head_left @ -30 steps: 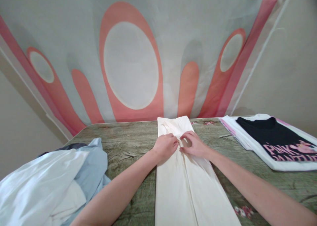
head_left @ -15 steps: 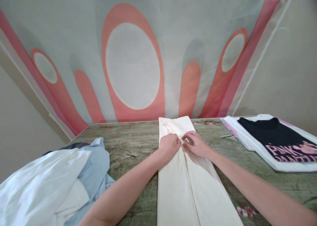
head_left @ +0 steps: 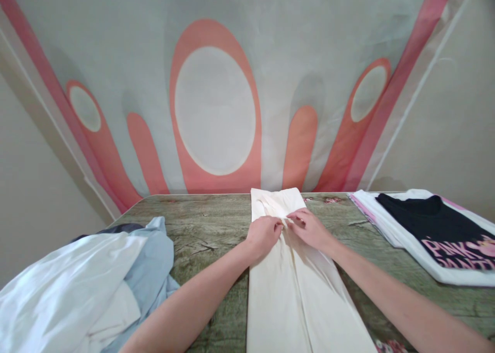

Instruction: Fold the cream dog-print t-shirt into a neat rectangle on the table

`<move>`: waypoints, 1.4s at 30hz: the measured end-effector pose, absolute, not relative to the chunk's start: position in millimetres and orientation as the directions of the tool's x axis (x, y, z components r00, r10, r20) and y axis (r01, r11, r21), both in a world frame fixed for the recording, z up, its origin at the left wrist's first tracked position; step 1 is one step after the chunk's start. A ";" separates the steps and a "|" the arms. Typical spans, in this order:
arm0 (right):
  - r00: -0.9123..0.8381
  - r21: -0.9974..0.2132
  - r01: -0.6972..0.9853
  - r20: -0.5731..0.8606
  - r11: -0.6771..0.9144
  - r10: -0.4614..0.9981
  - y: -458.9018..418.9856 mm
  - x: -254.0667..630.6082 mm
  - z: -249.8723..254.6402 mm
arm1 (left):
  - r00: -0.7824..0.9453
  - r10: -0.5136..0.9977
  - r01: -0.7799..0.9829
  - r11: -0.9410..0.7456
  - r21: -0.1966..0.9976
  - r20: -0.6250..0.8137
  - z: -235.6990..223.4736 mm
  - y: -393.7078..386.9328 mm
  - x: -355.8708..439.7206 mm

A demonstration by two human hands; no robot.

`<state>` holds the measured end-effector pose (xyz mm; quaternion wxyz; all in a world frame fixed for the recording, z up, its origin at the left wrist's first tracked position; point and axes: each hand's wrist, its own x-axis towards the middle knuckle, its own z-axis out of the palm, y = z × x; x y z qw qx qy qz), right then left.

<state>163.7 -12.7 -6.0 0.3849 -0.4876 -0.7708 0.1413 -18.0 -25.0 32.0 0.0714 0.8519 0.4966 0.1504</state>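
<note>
A cream garment (head_left: pixel 270 291) lies lengthwise on the table as a long strip, with a seam or slit running down its middle. Its far end is a flat band near the back edge of the table, gathered into creases just in front. At those creases my left hand (head_left: pixel 265 237) is closed, thumb and fingertips pinching the cloth. Close beside it, my right hand (head_left: pixel 309 229) pinches the same gathered spot with thumb and index finger, other fingers bent over the fabric. The fingertips almost meet, and what exactly lies between them is partly hidden.
A loose heap of clothes, with a white cloth (head_left: pixel 69 286) over a light blue one (head_left: pixel 154 255), sits at the left. Stacked flat at the right are white shirts and a black printed T-shirt (head_left: pixel 433 224). Behind the wood-patterned table (head_left: pixel 204 224) hangs a printed backdrop (head_left: pixel 147 33).
The view has tilted up slightly, so the scene sits lower. My hands remain at the same creases, the right fingertips a little closer to the left ones.
</note>
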 end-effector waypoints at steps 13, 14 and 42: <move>-0.192 -0.704 0.587 0.359 0.400 0.913 17.8 137.6 2.6 | 0.467 0.861 0.816 -0.507 0.277 0.201 24.5 -16.6 -23.6; -0.145 -0.764 0.527 0.351 0.373 0.925 18.1 140.7 4.3 | 0.471 0.853 0.798 -0.520 0.304 0.224 24.5 -16.7 -22.9; 0.117 -0.970 -0.173 0.155 0.173 0.981 20.9 165.9 -11.7 | 0.472 0.838 0.720 -0.545 0.430 0.272 22.8 17.6 7.2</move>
